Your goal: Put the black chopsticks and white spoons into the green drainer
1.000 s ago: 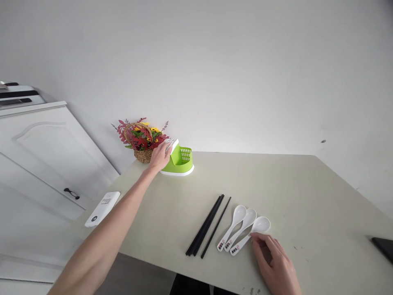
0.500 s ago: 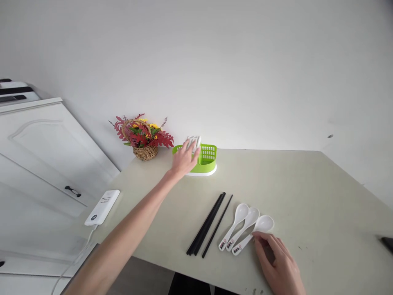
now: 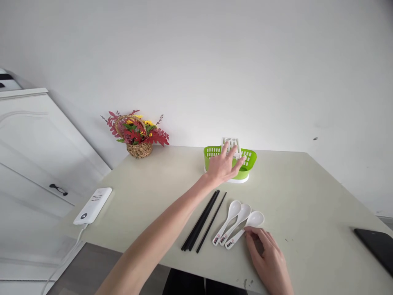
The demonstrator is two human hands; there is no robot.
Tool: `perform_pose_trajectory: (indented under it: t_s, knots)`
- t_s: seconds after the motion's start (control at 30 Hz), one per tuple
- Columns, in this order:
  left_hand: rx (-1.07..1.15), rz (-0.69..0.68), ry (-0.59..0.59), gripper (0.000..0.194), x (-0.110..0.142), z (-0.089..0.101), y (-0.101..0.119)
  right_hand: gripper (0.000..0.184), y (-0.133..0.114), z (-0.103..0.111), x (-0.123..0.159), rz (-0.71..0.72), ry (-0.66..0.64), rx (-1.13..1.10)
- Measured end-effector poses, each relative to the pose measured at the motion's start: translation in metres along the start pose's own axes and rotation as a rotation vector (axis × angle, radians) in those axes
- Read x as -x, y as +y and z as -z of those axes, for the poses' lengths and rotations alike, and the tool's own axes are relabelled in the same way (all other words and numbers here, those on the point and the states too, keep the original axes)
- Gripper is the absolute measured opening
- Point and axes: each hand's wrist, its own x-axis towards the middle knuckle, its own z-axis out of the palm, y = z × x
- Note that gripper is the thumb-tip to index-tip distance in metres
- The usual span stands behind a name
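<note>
My left hand (image 3: 223, 166) reaches out to the back of the table, its fingers bent over the slotted white insert (image 3: 231, 143) of a green plastic basket (image 3: 250, 157) with a white base. Part of the basket is hidden behind the hand. My right hand (image 3: 268, 256) rests on the table with curled fingers, its thumb and fingertips together at the neck of the rightmost white spoon (image 3: 254, 220). Two more white spoons, a middle one (image 3: 243, 213) and a left one (image 3: 233, 209), lie beside it. Several black chopsticks (image 3: 201, 221) lie left of the spoons.
A wicker basket of red and yellow flowers (image 3: 139, 149) stands at the back left by the wall. A white power bank (image 3: 93, 205) with a cable lies at the left edge. A black phone-like object (image 3: 374, 246) is at the far right. A white cabinet (image 3: 37, 172) stands left.
My left hand and the green basket have moved right along the back of the table, away from the flowers. The right hand stays at the spoon. The view has shifted a little right.
</note>
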Motion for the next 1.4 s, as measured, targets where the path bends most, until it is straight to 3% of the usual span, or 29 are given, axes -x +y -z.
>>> perform_pose_trajectory:
  t_s: [0.17,0.3,0.4,0.47,0.53,0.63,0.77,1.07,1.4]
  knots:
    - [0.034,-0.021,-0.059,0.070,0.004,0.008,0.011,0.033,0.001,0.001,0.001,-0.025,-0.044,-0.006]
    - [0.096,-0.079,0.177,0.053,0.032,0.022,0.005,0.032,-0.002,0.001,0.003,-0.049,-0.033,-0.010]
    - [0.208,0.040,0.304,0.037,0.073,0.022,-0.008,0.032,-0.004,0.002,0.003,-0.052,-0.028,-0.019]
    - [0.278,0.165,0.257,0.027,0.107,0.017,-0.020,0.031,-0.005,0.002,0.002,-0.052,-0.032,-0.017]
    - [0.300,0.270,0.125,0.020,0.140,0.010,-0.033,0.031,-0.004,0.002,0.002,-0.054,-0.036,-0.005]
    - [0.285,0.336,-0.049,0.017,0.184,0.004,-0.046,0.029,-0.004,0.003,0.003,-0.057,-0.040,0.024]
    - [0.277,0.382,-0.142,0.020,0.220,0.008,-0.049,0.028,-0.005,0.003,0.004,-0.050,-0.031,0.044]
    - [0.394,0.314,-0.233,0.022,0.246,0.028,-0.048,0.030,-0.002,0.001,0.006,-0.068,-0.038,0.040]
    - [0.389,0.308,-0.221,0.017,0.256,0.026,-0.044,0.038,0.012,-0.001,0.006,-0.075,-0.039,0.071]
